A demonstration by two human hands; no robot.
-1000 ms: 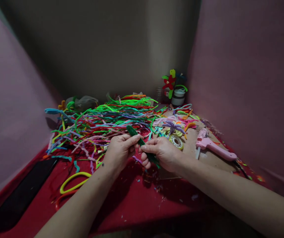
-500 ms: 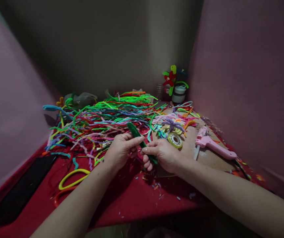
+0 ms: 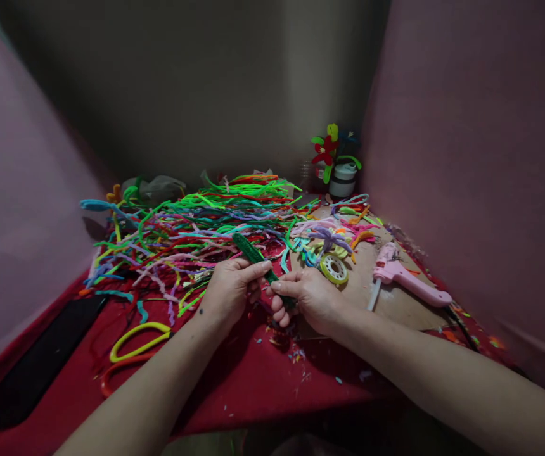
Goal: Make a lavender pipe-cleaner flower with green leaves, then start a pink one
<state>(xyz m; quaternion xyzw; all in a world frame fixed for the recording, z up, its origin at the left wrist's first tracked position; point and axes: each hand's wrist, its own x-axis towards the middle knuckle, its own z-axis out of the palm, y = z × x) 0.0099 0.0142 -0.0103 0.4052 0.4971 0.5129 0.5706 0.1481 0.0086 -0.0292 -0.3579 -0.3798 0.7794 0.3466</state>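
At the frame's centre, the left hand (image 3: 229, 288) and right hand (image 3: 319, 299) both pinch the green strip (image 3: 248, 247). It looks light, fuzzy and bendable, probably easily creased but hardly slippery; its middle and lower end seem good holds.

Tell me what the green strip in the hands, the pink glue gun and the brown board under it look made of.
Green strip: probably fuzzy chenille stem, judging by its soft, napped surface; any wire core is hidden.
Pink glue gun: likely hard plastic, smooth and moulded-looking.
Brown board: apparently cardboard, given its thin, flat, dull tan surface.
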